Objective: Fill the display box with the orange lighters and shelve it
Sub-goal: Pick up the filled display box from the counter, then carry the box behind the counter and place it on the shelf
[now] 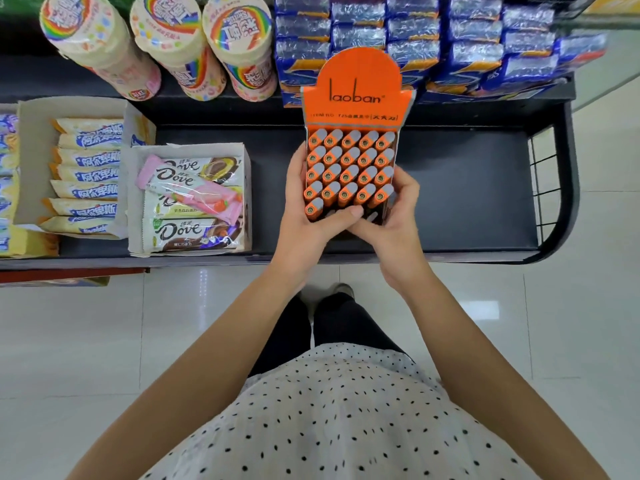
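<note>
An orange display box (360,88) with a tall "laoban" header card is held above the black lower shelf (467,188). Several orange lighters (349,168) with grey caps stand in rows inside it; the nearest row holds one lighter at the left and open slots beside it. My left hand (304,216) grips the box's left side, its thumb lying across the front row. My right hand (391,216) wraps the box's right side and lower front corner. Fingers hide the front wall of the box.
Left of the box on the shelf stands a white carton of Dove chocolate bars (194,199), and further left a carton of blue-and-yellow wrapped sweets (83,174). The upper shelf carries rainbow-print tubs (180,43) and stacked blue packs (450,46). A wire guard (547,188) closes the shelf's right end.
</note>
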{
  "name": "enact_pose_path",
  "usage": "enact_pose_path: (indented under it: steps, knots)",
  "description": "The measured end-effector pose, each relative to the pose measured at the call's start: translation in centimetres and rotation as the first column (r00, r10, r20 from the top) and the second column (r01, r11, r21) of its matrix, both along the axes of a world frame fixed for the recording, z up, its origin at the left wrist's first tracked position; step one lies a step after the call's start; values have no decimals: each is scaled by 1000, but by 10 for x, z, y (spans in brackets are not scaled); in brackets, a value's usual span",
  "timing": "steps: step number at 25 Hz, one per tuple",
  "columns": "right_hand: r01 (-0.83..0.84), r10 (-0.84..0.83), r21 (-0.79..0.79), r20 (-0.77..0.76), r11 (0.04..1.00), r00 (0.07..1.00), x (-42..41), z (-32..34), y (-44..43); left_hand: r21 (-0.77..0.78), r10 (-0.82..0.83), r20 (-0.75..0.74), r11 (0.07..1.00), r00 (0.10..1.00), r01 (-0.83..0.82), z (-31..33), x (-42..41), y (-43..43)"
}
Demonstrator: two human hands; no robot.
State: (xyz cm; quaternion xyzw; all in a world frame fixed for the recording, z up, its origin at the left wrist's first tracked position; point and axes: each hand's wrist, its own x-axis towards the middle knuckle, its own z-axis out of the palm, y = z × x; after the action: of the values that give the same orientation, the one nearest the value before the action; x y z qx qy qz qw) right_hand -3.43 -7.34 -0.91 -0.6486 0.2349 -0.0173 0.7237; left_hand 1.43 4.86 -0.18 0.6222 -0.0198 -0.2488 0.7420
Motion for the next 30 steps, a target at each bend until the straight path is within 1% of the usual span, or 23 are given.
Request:
enact_pose_path:
  steps: [5, 9, 11, 13, 14, 16, 18, 20, 21, 24, 26, 28, 30]
  knots:
    - [50, -54, 45, 91, 998, 994, -12, 19, -29, -42, -114, 98, 992, 989, 119, 16, -2, -5]
    - [104, -130, 157, 162, 982, 978, -30, 38, -37, -17, -124, 94, 992, 988, 127, 24, -16, -23]
    - [165, -200, 196, 179, 967, 963, -43, 51, -40, -72, -175, 110, 980, 978, 183, 38, -21, -35]
    - [251, -288, 201, 188, 947, 939, -58, 62, -44, -152, -269, 114, 946, 956, 285, 58, -27, -47]
    - [301, -338, 196, 198, 933, 920, -64, 67, -45, -172, -314, 74, 931, 946, 323, 66, -28, -53]
    - [422, -472, 240, 221, 875, 853, -78, 74, -43, -178, -396, -7, 904, 918, 389, 74, -31, -65]
    - [562, -622, 282, 214, 777, 753, -95, 80, -44, -142, -490, 21, 861, 871, 488, 81, -41, -82]
    - [650, -712, 303, 182, 696, 678, -116, 84, -48, -117, -536, 13, 838, 844, 534, 91, -54, -101]
    - [684, -741, 293, 177, 668, 648, -127, 86, -54, -118, -561, 2, 822, 828, 557, 95, -63, -112]
    - [769, -800, 224, 213, 599, 561, -161, 88, -84, -165, -654, 60, 739, 754, 654, 105, -94, -151]
    - [798, -822, 212, 229, 564, 521, -181, 88, -109, -186, -692, 35, 704, 721, 685, 104, -110, -182]
    - [826, -845, 209, 248, 524, 473, -203, 87, -143, -188, -721, 65, 669, 689, 719, 105, -130, -222]
    - [838, -849, 195, 275, 510, 452, -224, 90, -181, -165, -741, 85, 649, 666, 742, 108, -149, -263]
